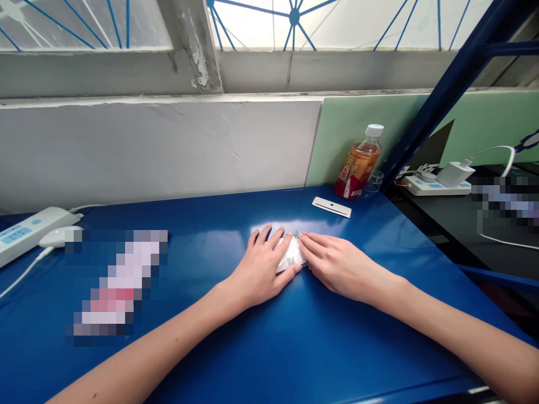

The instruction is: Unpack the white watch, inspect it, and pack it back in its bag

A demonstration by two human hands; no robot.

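Note:
A small white, shiny packet [291,256] lies on the blue desk top [219,348], partly covered by both hands; its exact kind is hard to make out. Over its left side rests my left hand [266,264], palm down with the fingers spread and the thumb along the near edge. My right hand [332,258] is closed at the packet's right end, fingertips and thumb pinched together there. A bit of clear, glossy material shows by those fingertips.
A flat white strip [332,207] lies beyond my right hand, near a drink bottle [359,163] with a white cap. At left are a power strip [36,230], a white cabled puck [59,237] and a blurred-out flat object [122,280]. A blue post [442,90] rises at right.

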